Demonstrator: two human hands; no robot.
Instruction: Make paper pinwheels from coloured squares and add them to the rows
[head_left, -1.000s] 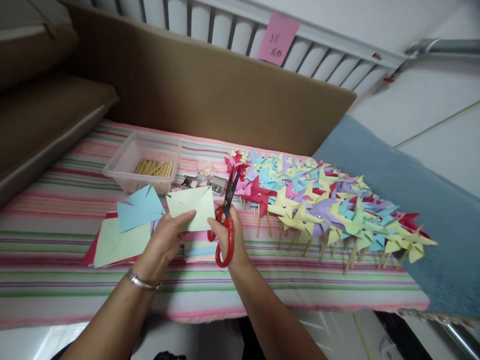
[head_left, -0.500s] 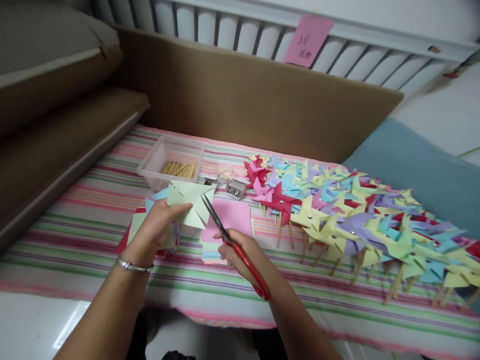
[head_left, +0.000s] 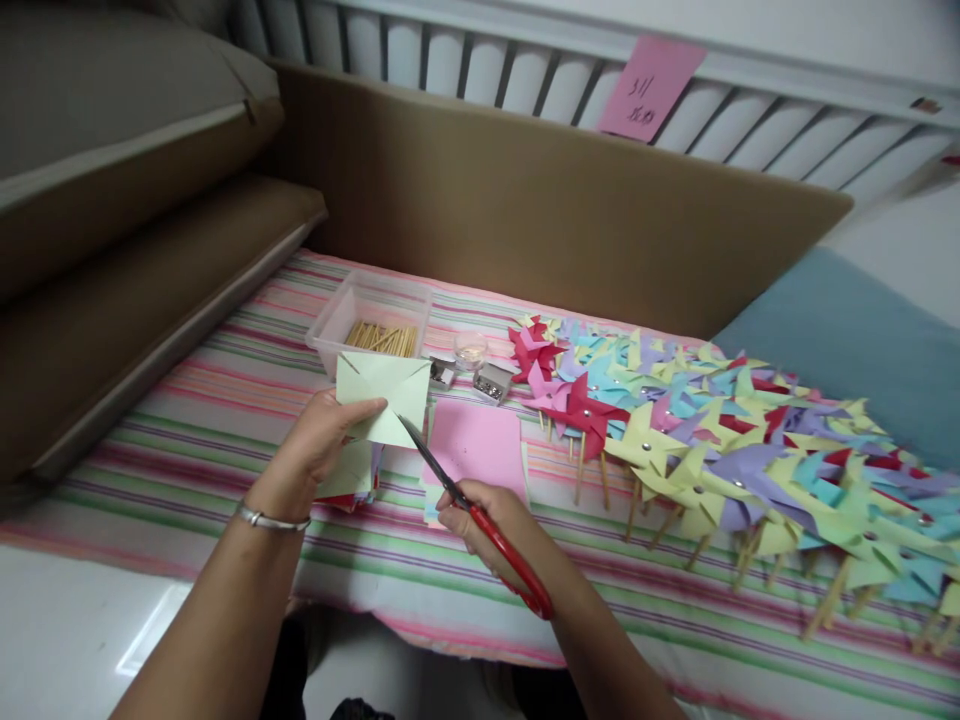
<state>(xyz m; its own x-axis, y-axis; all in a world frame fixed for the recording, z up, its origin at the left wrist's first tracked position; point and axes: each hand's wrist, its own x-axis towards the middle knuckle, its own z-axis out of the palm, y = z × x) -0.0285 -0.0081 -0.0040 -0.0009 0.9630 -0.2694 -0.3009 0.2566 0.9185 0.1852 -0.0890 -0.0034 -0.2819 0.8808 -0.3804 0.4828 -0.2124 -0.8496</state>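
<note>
My left hand (head_left: pixel 330 430) pinches a pale green paper square (head_left: pixel 367 375) with diagonal slits running in from its corners. The thumb lies across the front of the sheet near its middle. Red-handled scissors (head_left: pixel 510 550) are in my right hand (head_left: pixel 484 520), their dark blades meeting the lower right part of the paper. Below the left hand lies a stack of coloured paper (head_left: pixel 349 475) with a slit green sheet on top. Pink squares (head_left: pixel 476 435) top another stack behind the scissors.
A clear plastic box (head_left: pixel 330 325) holds short wooden sticks (head_left: pixel 381 340). Beside it are a small box of metal fasteners (head_left: pixel 492 382) and a round clear container (head_left: pixel 470 348). Many paper pinwheels (head_left: pixel 585 412) on sticks fill the right side. A brown board (head_left: pixel 562 215) stands behind.
The scissor blades now lie at the paper's lower right, where they were beside its right edge before. The green paper has turned flatter towards me. The whole view has shifted slightly.
</note>
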